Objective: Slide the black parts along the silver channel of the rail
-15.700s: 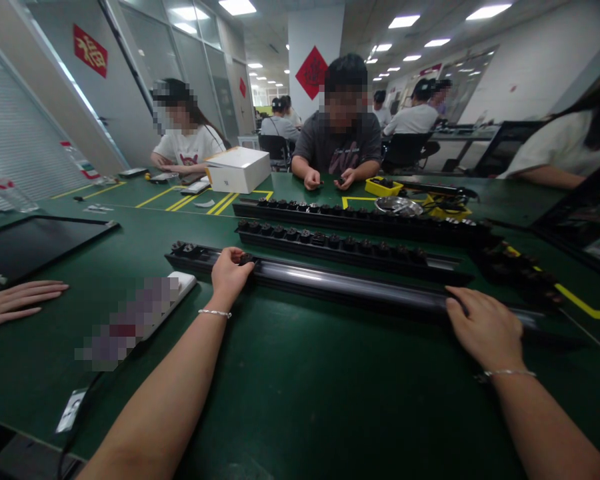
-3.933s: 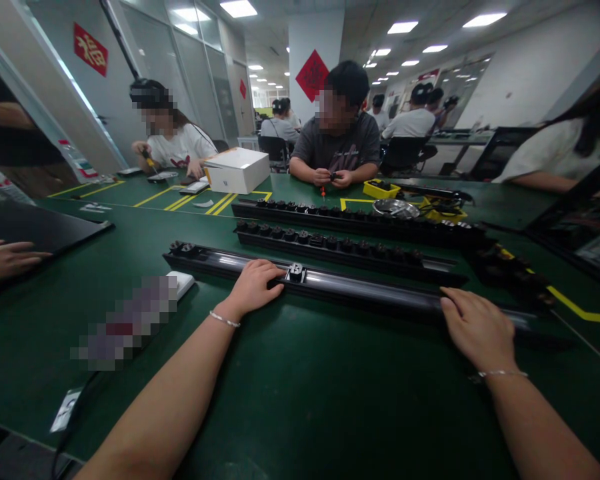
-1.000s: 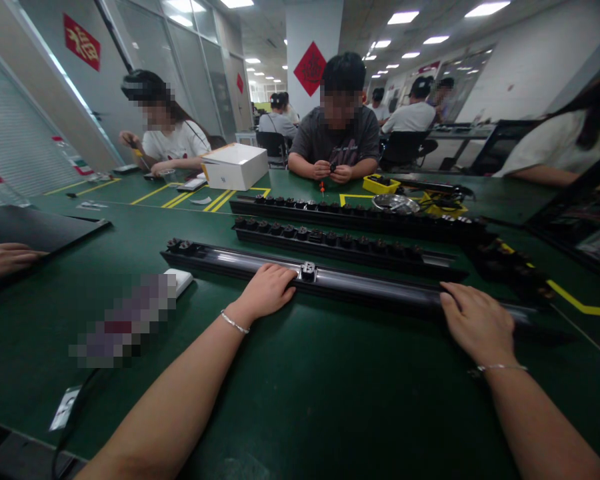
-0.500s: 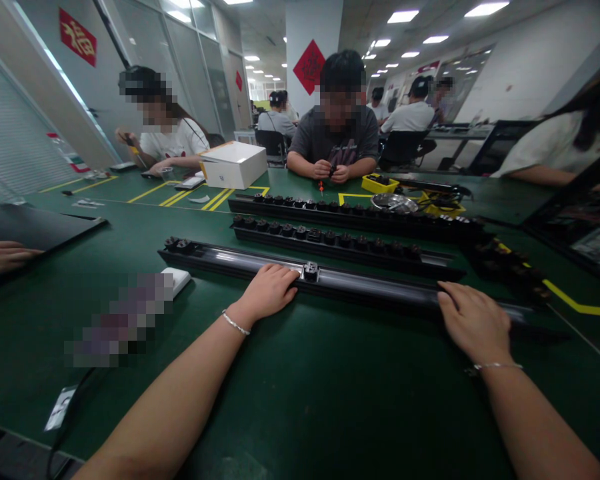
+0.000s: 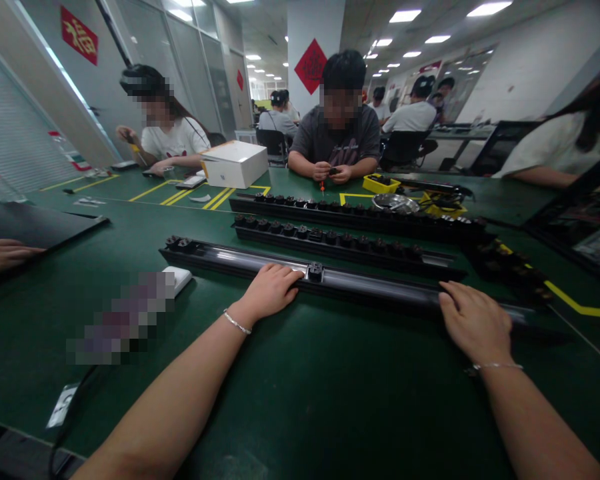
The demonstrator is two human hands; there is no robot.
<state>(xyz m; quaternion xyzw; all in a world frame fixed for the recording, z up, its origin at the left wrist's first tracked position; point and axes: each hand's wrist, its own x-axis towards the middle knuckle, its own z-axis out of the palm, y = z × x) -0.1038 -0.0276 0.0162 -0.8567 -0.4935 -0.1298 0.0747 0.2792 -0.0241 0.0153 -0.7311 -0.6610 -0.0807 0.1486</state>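
Observation:
A long black rail (image 5: 380, 285) with a shiny channel lies across the table in front of me. My left hand (image 5: 271, 290) is closed over its middle, thumb on the near side, and a fingertip touches a small black socket-like block (image 5: 315, 271) seated in the channel. Toward the right end, my right hand (image 5: 476, 321) is wrapped over the rail, its fingertips partly hidden. Two more black blocks (image 5: 179, 243) sit at the rail's left end.
Behind lie two further rails, one nearer (image 5: 340, 243) and one farther (image 5: 360, 215), both filled with blocks. A phone-like blurred object (image 5: 125, 320) with a cable lies at left. Another person's hand (image 5: 10, 255) rests on a dark panel (image 5: 45, 223). A white box (image 5: 235, 167) and a metal bowl (image 5: 395, 203) stand farther back.
The small block in the channel has slid slightly right along the rail, with my left fingertip against it. My right hand stays in place on the rail.

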